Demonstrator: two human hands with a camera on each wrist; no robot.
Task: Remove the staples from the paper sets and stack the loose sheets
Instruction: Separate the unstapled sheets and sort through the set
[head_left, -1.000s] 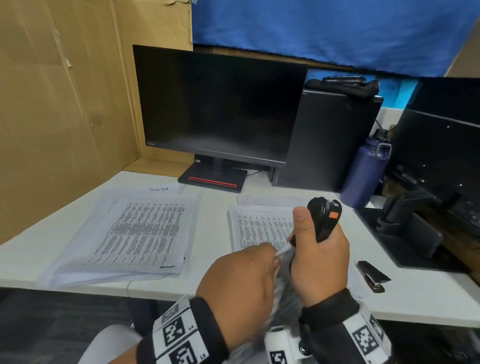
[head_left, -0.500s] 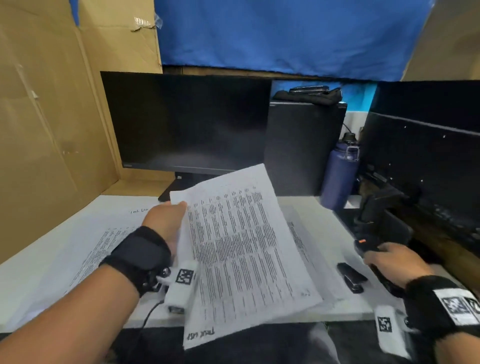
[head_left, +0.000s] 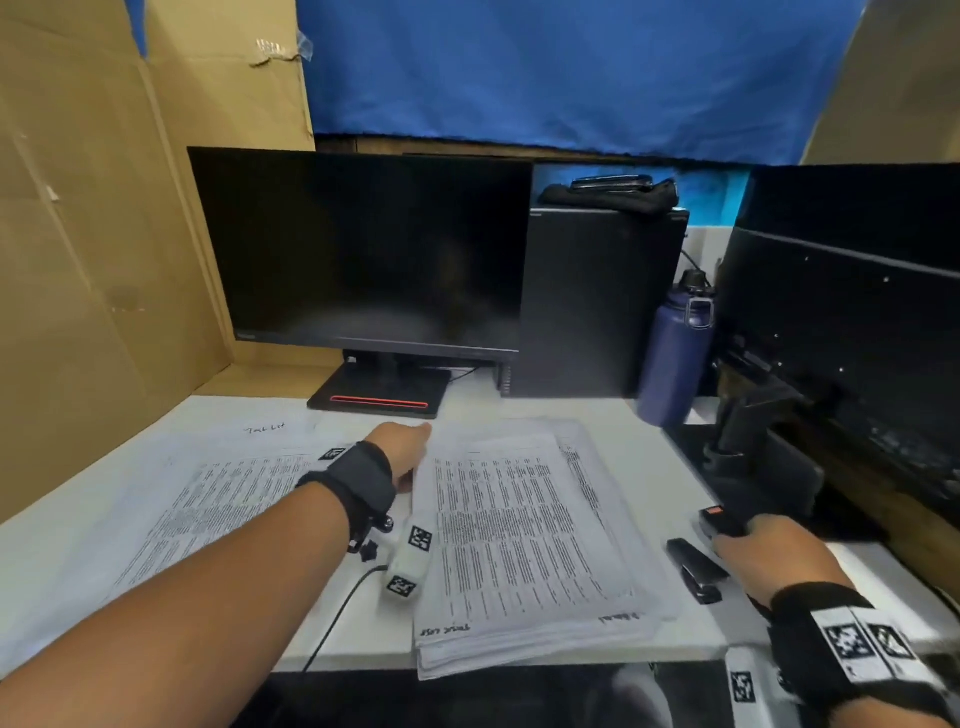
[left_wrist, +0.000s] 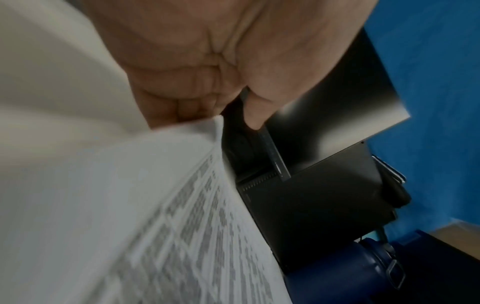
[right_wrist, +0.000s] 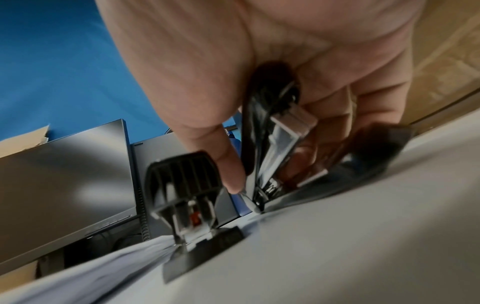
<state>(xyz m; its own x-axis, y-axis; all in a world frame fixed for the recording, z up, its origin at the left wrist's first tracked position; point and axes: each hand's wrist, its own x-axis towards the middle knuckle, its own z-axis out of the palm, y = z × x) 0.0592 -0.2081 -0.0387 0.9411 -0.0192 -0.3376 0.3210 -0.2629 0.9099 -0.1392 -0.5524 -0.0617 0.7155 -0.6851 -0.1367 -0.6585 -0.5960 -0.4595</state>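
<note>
A printed sheet (head_left: 514, 525) lies on top of the middle paper stack (head_left: 639, 618) on the white desk (head_left: 670, 467). My left hand (head_left: 408, 449) pinches that sheet's far left corner; in the left wrist view the curled fingers (left_wrist: 187, 102) meet the sheet (left_wrist: 145, 205) at its corner. My right hand (head_left: 753, 545) rests on the desk at the right and grips the black staple remover (head_left: 719, 519) with an orange tag. The right wrist view shows the staple remover (right_wrist: 270, 127) held between thumb and fingers, its metal tip down on the desk.
A second paper pile (head_left: 208, 499) lies at the left. A black stapler (head_left: 693, 569) sits just left of my right hand. Behind stand a monitor (head_left: 363, 249), a black computer case (head_left: 597, 301), a blue bottle (head_left: 672, 353) and a second monitor stand (head_left: 753, 447). Cardboard walls the left side.
My left hand carried the sheet from the air down onto the middle stack. My right hand brought the staple remover down to the desk beside the stapler.
</note>
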